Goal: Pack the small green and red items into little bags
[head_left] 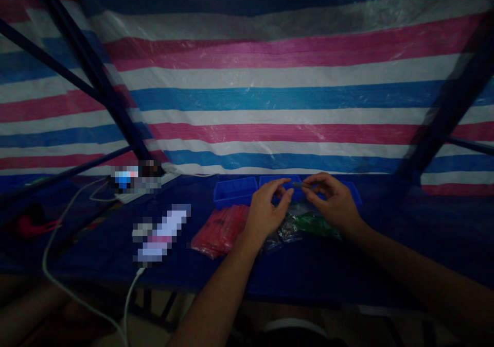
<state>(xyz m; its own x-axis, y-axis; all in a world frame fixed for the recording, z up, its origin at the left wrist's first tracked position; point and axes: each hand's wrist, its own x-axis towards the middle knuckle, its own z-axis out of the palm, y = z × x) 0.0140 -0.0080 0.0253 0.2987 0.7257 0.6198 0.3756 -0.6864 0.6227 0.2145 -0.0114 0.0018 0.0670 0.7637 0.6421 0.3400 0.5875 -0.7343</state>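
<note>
My right hand [334, 198] pinches a small, thin, greyish piece [299, 185] between thumb and fingertips; its exact kind is too dark and small to tell. Close by on the left, my left hand [268, 203] has curled fingers, with a gap between thumb and index fingertip beside the piece's near end. Below the hands lie red plastic packets [224, 228], clear bags with dark contents [289, 228] and a green plastic packet [316, 224]. Behind them stand blue trays [235, 190], partly hidden by my hands.
A blurred-out phone [164, 236] with a white cable lies on the blue table [216, 277]. A white power strip [148, 187] sits at the back left. Striped sheeting [270, 97] hangs behind, between dark metal posts [443, 110]. Part of another person's arm [27, 306] shows at lower left.
</note>
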